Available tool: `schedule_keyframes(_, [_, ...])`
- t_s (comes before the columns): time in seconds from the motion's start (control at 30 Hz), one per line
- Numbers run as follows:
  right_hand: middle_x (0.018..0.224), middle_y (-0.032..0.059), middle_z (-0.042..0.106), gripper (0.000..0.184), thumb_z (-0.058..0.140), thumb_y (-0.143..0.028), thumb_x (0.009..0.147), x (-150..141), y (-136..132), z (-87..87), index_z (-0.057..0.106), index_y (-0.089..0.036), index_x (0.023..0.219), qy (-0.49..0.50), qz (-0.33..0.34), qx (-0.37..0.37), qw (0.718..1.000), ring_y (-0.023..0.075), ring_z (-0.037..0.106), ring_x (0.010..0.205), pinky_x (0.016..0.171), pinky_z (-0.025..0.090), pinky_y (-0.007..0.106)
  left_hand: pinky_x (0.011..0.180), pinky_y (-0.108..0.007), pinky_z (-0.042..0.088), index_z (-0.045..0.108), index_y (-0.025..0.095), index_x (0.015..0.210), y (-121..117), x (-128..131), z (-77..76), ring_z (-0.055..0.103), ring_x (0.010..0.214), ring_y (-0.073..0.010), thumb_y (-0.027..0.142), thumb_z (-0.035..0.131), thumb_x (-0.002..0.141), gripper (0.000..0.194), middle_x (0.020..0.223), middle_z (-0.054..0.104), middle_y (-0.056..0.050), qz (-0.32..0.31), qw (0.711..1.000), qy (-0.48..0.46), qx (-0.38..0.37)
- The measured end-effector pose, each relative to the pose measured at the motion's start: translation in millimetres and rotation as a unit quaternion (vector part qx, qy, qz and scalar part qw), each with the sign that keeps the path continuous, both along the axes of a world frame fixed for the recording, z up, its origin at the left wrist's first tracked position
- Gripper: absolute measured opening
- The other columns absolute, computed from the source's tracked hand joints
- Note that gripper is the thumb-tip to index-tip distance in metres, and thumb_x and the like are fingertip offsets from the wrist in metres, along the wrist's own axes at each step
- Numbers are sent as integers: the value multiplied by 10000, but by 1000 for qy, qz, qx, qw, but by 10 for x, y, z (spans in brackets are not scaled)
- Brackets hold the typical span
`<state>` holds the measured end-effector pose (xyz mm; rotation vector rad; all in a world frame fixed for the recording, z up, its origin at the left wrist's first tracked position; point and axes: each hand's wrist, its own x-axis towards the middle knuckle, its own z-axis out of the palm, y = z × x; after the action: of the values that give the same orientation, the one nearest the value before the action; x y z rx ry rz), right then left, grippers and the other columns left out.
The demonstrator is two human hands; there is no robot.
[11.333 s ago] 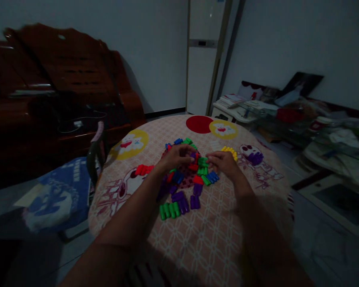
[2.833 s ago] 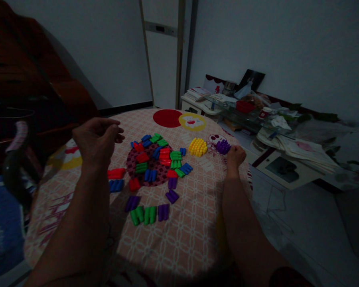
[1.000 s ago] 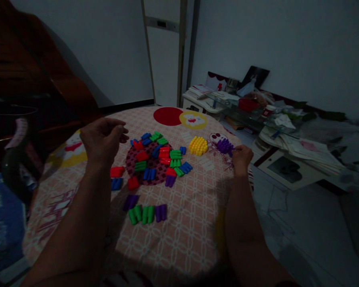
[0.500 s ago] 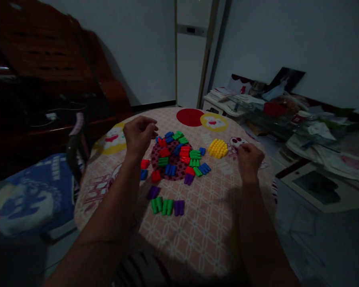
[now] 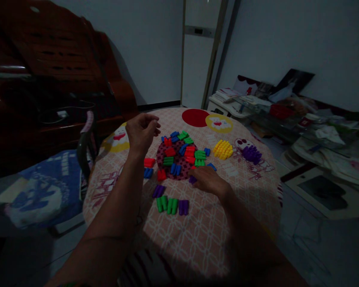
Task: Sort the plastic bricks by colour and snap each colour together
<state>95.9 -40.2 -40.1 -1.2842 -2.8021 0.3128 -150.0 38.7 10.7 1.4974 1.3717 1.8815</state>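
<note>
My right hand [image 5: 208, 180] reaches over the middle of the table, fingers closed at a purple toy block [image 5: 192, 179] that they partly cover. My left hand [image 5: 142, 133] is raised over the far left side of the tabletop with its fingers curled together; anything inside them is hidden. Loose red, blue and green blocks, such as a green block [image 5: 168, 161] and a blue block [image 5: 175, 169], lie between the hands. Closer to me rest green blocks [image 5: 172, 206] and a purple block [image 5: 183, 207]. Toward the right sit a yellow cluster [image 5: 223, 149] and a purple cluster [image 5: 251, 154] of blocks.
A patterned cloth covers the round table [image 5: 179, 239]. At the left stands a chair [image 5: 85, 151] with a blue cloth [image 5: 48, 183], with a wooden bench [image 5: 60, 52] behind. Cluttered glass shelving [image 5: 287, 119] lines the right wall.
My right hand has moved left from the table's right side to the purple block near the middle. The purple cluster now shows where that hand was. My left hand stays raised.
</note>
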Motion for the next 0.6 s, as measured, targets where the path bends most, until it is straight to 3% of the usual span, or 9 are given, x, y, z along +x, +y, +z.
schedule_keyframes(0.13, [736, 13, 702, 127, 718, -305, 829, 72, 123, 65, 728, -186, 785, 159, -69, -40, 984, 161, 627, 742, 656, 384, 257, 463, -229, 494, 695, 180, 815, -9, 11, 1, 607, 490, -104, 250, 638, 719, 132, 650, 678, 3, 2, 1000, -12, 8])
schedule_keyframes(0.23, [647, -13, 666, 230, 661, -343, 851, 270, 265, 78, 720, -176, 705, 318, -143, -22, 937, 122, 591, 644, 621, 394, 238, 502, -273, 501, 699, 197, 829, -32, 20, 8, 617, 522, -117, 265, 656, 734, 124, 673, 699, -3, -7, 1000, -3, -1])
schedule_keyframes(0.33, [668, 4, 688, 241, 669, -378, 798, 625, 424, 70, 714, -164, 697, 416, -250, 24, 874, 129, 605, 626, 603, 434, 239, 533, -309, 496, 697, 211, 851, -54, 27, 10, 625, 552, -132, 294, 653, 741, 145, 707, 716, -12, -14, 1000, 7, -9])
schedule_keyframes(0.47, [639, 29, 676, 249, 667, -380, 732, 1278, 626, 136, 722, -139, 763, 440, -392, 101, 801, 151, 601, 557, 538, 446, 257, 555, -339, 493, 697, 214, 850, -57, 25, 13, 634, 565, -147, 337, 665, 727, 176, 712, 724, -13, -12, 1000, 6, -10])
schedule_keyframes(0.6, [645, 61, 687, 200, 650, -302, 725, 1918, 751, 267, 722, -118, 760, 344, -477, 193, 785, 178, 618, 569, 583, 473, 292, 550, -338, 492, 699, 220, 842, -58, 30, 28, 628, 550, -138, 343, 676, 726, 171, 705, 717, 1, -11, 1000, 1, -12])
